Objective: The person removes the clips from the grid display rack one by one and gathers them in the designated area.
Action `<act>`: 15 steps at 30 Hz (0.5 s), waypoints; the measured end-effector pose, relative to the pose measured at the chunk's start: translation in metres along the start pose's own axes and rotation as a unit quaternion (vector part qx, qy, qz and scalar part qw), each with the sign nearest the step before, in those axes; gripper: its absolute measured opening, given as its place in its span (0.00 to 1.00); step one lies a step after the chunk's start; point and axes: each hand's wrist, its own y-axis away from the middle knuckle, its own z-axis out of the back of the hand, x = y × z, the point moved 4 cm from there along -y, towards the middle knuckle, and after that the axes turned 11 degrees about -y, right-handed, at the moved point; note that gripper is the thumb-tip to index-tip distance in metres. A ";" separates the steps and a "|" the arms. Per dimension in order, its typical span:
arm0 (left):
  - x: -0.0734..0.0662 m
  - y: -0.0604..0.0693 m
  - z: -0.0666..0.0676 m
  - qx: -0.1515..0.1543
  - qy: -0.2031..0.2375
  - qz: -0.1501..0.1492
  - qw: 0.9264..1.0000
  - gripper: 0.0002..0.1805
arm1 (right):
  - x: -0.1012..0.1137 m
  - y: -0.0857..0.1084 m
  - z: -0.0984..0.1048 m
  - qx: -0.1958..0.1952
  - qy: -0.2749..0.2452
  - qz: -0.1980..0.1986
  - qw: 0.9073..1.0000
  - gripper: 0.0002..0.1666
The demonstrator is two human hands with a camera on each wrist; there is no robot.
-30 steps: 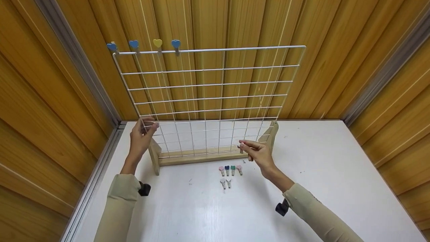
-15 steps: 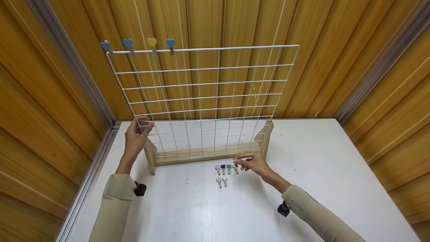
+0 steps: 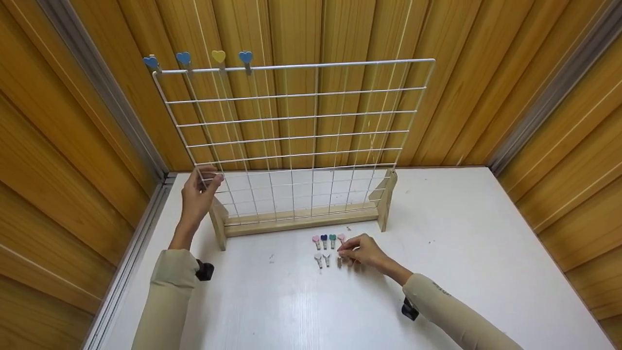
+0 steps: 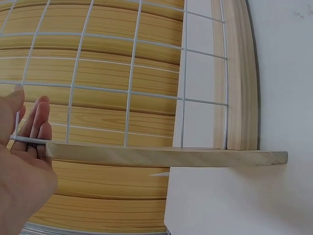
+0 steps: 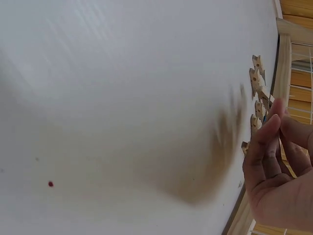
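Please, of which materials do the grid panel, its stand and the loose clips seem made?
Grid panel: probably metal, glossy; its thin pale bars glint.
Stand: seemingly wood, smooth and unpainted, with faint grain.
Loose clips: bodies look like bare wood, being matte tan; hearts seem evenly painted, base unclear.

We lose part of the left hand (image 4: pixel 29 166) past the left wrist frame's left edge. At the head frame's lower right, we cannot read the tiny print (image 3: pixel 441 289) on the sleeve (image 3: pixel 457 313). At the right wrist frame's right, the right hand (image 5: pixel 281 171) hides part of a clip (image 5: pixel 263 93).
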 end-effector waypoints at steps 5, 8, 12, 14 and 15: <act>-0.003 0.002 0.000 -0.010 -0.001 -0.004 1.000 0.16 | -0.009 -0.004 -0.003 0.001 0.017 0.002 1.000 0.08; 0.000 0.000 -0.001 -0.017 0.005 0.002 1.000 0.16 | -0.011 -0.006 -0.004 0.000 0.014 0.003 1.000 0.08; 0.018 -0.008 -0.005 -0.020 0.001 0.007 1.000 0.17 | -0.014 -0.008 -0.007 0.000 0.003 -0.002 1.000 0.08; 0.025 -0.012 -0.007 -0.021 -0.004 0.007 1.000 0.18 | -0.014 -0.008 -0.008 0.000 0.007 0.001 1.000 0.09; 0.029 -0.014 -0.007 -0.021 -0.005 0.006 1.000 0.18 | -0.013 -0.008 -0.009 0.000 0.011 0.003 1.000 0.09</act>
